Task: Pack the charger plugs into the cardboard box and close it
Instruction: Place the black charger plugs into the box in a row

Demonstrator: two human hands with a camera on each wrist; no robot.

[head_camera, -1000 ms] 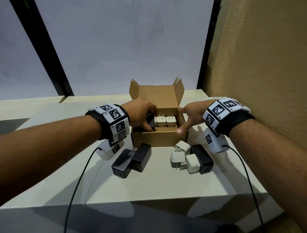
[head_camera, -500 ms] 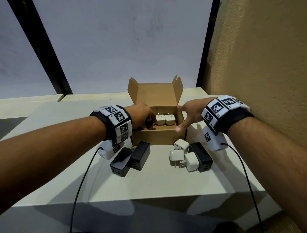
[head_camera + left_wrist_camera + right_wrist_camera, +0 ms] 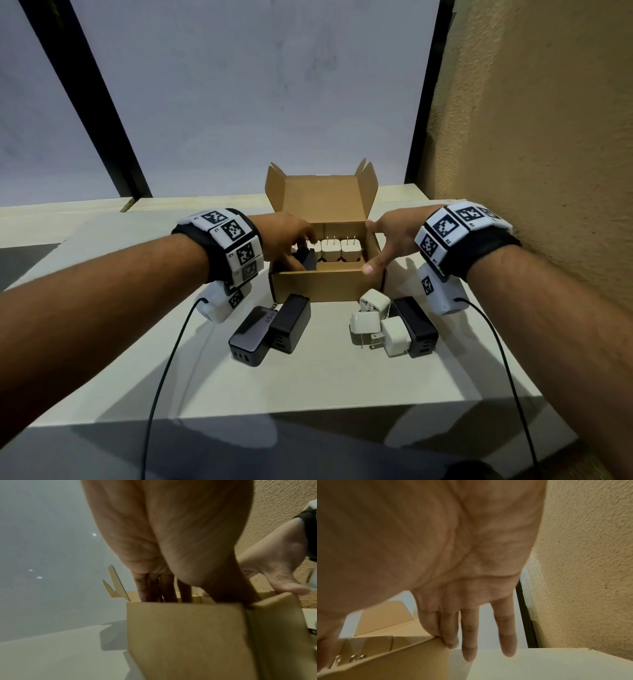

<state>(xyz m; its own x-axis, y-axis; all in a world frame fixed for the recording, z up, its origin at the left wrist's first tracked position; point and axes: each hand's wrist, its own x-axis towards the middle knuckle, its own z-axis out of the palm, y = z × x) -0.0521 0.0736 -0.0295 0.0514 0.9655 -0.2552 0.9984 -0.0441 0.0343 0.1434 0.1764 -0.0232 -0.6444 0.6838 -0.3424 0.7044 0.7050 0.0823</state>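
The cardboard box (image 3: 322, 286) stands open on the table, lid (image 3: 322, 198) upright behind it. A row of white plugs (image 3: 340, 251) stands inside, prongs up. My left hand (image 3: 296, 251) reaches into the box's left side and grips a black charger (image 3: 307, 259) between thumb and fingers. My right hand (image 3: 383, 243) rests on the box's right wall, thumb at the front corner, straight fingers (image 3: 469, 635) at the back corner. In the left wrist view my fingers (image 3: 154, 586) dip behind the box wall (image 3: 185, 635), which hides the charger.
In front of the box lie two black chargers (image 3: 270, 327) on the left, and three white plugs (image 3: 375, 322) beside another black charger (image 3: 416, 322) on the right. A rough tan wall (image 3: 531, 137) rises close on the right. Wrist cables trail over the table's front edge (image 3: 308, 416).
My left hand has shifted a little inside the box's left side, still with the black charger. The right hand has stayed on the box's right wall.
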